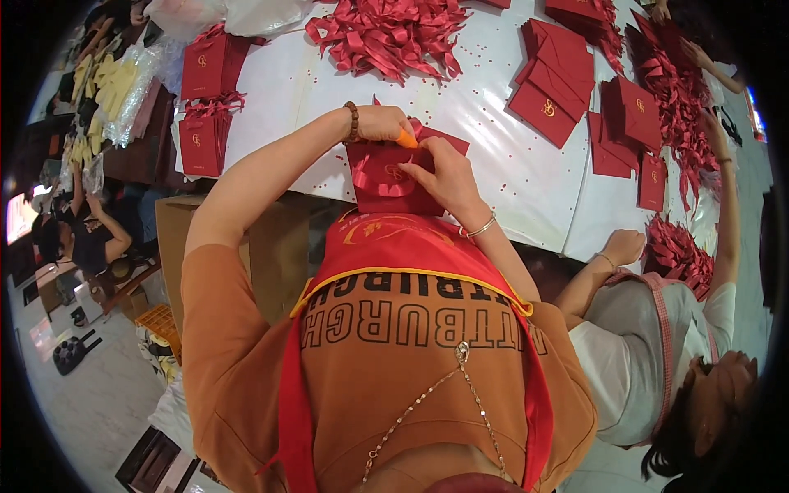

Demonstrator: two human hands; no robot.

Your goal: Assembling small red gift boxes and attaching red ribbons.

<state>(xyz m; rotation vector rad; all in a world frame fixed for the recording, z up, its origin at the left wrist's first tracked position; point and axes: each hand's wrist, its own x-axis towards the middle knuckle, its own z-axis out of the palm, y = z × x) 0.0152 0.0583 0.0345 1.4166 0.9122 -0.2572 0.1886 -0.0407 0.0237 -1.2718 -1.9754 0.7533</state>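
Note:
A dark red paper gift bag (374, 197) with gold print lies in front of me at the table's near edge. A shiny red ribbon (367, 181) loops across its face. My left hand (382, 123), with a beaded bracelet at the wrist, is closed at the bag's upper edge. A small orange piece (406, 139) shows at its fingertips; whether it is a tool or a finger cover cannot be told. My right hand (450, 174) grips the bag's upper right part, its fingertips meeting the orange piece and its thumb over the bag's front.
Loose red ribbons (390, 37) are heaped on the white table (493, 185), with small red dots scattered around. Stacked red bags (552, 86) lie at the right, more bags (204, 141) at the left. A co-worker (657, 329) sits on my right beside another ribbon pile (680, 251).

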